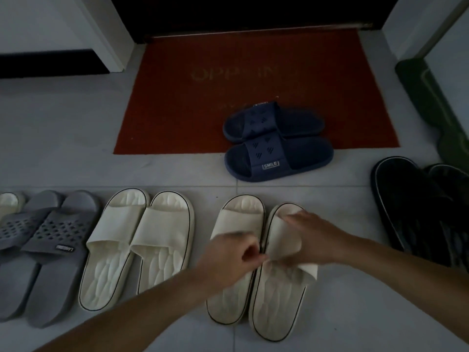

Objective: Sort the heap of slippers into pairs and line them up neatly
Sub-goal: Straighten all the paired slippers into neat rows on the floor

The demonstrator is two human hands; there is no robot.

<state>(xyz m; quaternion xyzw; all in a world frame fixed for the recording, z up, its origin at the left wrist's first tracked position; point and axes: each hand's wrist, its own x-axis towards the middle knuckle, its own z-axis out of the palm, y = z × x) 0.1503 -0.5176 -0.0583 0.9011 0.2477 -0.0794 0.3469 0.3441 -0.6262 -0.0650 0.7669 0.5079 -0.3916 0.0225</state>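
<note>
Right hand [314,237] grip grasping strap of cream slipper [276,301]; left hand [228,257] grip pinching same strap's inner edge, touching mate slipper [238,214]. Tiled floor [355,313].

Dim, flat, cool light; faint shadows. Motion blur smears the left hand [229,257], the black slippers [416,212] sink into darkness, frame edges bow.

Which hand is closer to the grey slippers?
Left. The left hand is right of the grey slippers, past one cream pair; the right hand is farther right.
</note>
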